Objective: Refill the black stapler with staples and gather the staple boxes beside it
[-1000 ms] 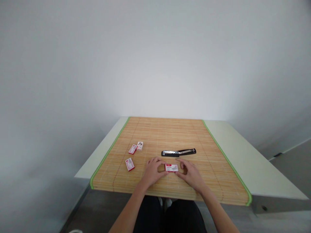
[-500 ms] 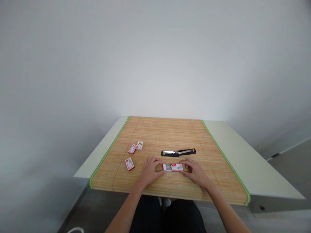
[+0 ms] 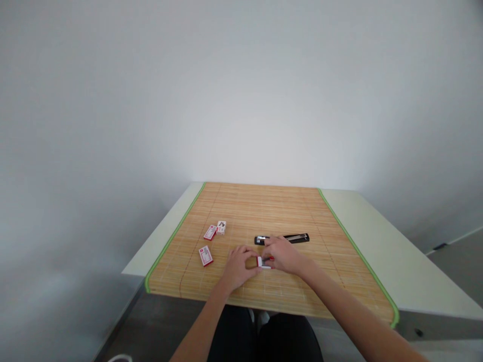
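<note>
Nearest is a pair of legs in plain dark fabric, tucked under the table, which has a smooth white top. Over that lies a slatted, bamboo-look mat with fine ribbing side to side, darker stitch lines running away from the person and bright green fabric edging down both sides.

On the near part of the mat, between the two hands, sits a small oblong staple box, part-open, white at its left end with some red showing and grey metal inside. Left hand has that end pinched, thumb on the near side and fingers on the far side. Right hand is bent over the other end, fingertips down at the contents; from this angle I honestly can't tell if they've got hold of anything.

Off to the left, a flat white box with red sides lies at a slant, with a red-framed label. Just beyond the right hand is a long black stapler, spread flat, shiny metal along it, middle partly covered by the hand.

Further back on the left, another red-sided box lies just beside a mostly white box with a little dark picture on top. Printing on all of them is too tiny to read. Behind everything: smooth, pale wall.
</note>
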`<state>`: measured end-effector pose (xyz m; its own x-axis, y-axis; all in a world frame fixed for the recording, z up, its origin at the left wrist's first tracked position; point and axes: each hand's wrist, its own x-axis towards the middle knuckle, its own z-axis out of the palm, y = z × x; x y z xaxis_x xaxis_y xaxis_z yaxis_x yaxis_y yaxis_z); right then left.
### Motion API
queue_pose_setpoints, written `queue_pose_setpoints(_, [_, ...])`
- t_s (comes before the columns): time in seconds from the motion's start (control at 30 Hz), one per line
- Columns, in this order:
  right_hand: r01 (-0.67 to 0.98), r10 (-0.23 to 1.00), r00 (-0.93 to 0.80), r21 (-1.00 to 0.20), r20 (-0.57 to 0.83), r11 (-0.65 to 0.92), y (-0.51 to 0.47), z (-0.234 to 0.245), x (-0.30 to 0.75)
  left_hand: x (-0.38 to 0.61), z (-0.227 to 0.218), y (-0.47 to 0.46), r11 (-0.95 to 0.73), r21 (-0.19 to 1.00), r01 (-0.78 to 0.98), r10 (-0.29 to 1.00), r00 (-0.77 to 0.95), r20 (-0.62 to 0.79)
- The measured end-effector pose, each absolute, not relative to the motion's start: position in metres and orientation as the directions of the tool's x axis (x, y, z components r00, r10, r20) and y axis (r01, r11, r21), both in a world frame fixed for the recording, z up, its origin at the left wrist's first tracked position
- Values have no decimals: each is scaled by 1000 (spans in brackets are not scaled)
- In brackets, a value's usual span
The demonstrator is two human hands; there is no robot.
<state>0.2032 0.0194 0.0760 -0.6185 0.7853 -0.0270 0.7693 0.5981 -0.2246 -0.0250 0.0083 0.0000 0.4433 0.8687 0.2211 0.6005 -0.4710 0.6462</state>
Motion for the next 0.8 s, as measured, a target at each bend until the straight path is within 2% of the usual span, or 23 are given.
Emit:
queue_pose_setpoints(0.23, [708, 727, -687, -217, 12, 672, 24, 71, 197, -26, 2, 8, -459, 645, 610, 875, 438, 209])
queue_pose_setpoints(0.43, [711, 735, -678, -241, 15, 661, 26, 64, 193, -25, 4, 8, -450, 656, 606, 878, 433, 203])
queue_pose_setpoints(0.63, [774, 837, -545, -351, 53, 527, 24, 63, 212, -27, 1, 8, -457, 658, 599, 876, 434, 212])
queue_pose_setpoints(0.8, [809, 892, -446, -395, 71, 436, 16, 63, 237, -27, 1, 8, -451, 656, 605, 880, 423, 216])
